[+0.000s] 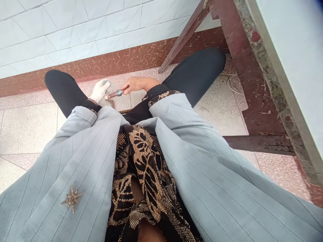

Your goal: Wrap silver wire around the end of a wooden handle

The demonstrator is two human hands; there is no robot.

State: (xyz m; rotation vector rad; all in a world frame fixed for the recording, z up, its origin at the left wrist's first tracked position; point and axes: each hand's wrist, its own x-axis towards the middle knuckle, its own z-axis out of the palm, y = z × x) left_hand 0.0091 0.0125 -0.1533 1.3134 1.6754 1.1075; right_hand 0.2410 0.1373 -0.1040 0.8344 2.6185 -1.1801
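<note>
My right hand [137,84], bare, is closed around a brown wooden-handled tool [114,94] bound with grey wire near the fingers. The tool's pale end points left, close to my left hand [100,90]. That hand wears a white glove, and its fingers are curled together. Whatever it may hold is hidden or too small to name. Both hands are low between my knees, above the tiled floor [30,124]. Just below the tool's end shows a small tan edge whose kind I cannot make out.
A white tiled wall [123,25] with a red-brown baseboard [108,63] stands before my knees. To the right is a table with a pale top [295,50] and a dark red wooden frame [254,87]. A slanted wooden brace [185,35] reaches the floor near my right knee.
</note>
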